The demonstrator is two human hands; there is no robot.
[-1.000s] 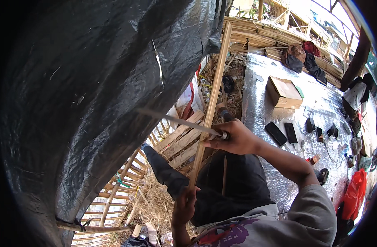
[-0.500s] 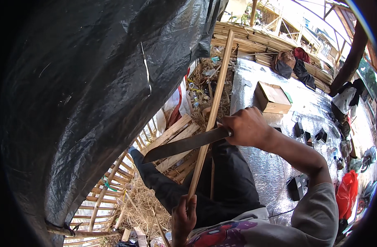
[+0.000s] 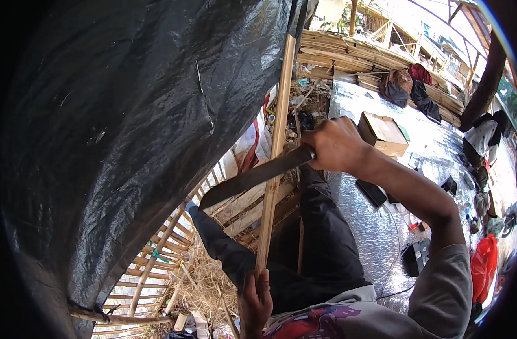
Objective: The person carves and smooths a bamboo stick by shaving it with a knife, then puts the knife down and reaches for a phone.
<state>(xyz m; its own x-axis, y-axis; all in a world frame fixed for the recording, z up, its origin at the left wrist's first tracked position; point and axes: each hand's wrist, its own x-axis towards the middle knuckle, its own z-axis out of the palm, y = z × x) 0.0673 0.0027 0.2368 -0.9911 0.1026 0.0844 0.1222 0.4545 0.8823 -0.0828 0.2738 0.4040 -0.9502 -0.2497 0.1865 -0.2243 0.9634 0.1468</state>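
Observation:
My left hand (image 3: pixel 255 299) is closed around the near end of a long split bamboo strip (image 3: pixel 281 104), low in front of my body. The strip slants up and away, its far end beside the black plastic sheet. My right hand (image 3: pixel 334 146) grips the handle of a machete (image 3: pixel 250 182), most of the handle hidden by the fingers. The broad dark blade lies across the strip around its middle and points left, its tip near the sheet's edge. My legs in black trousers (image 3: pixel 332 237) stretch out beneath the strip.
A black plastic sheet (image 3: pixel 128 124) hangs along the left, above a bamboo slat railing (image 3: pixel 142 277). To the right, a silvery foil mat (image 3: pixel 354 237) bears an open cardboard box (image 3: pixel 384 134) and black devices (image 3: pixel 417 257). Bamboo lengths (image 3: pixel 348 51) are stacked behind. Straw (image 3: pixel 204 277) covers the ground.
My right hand and the machete have moved farther up along the strip. The strip's far end has swung left toward the black sheet, while my left hand keeps its hold.

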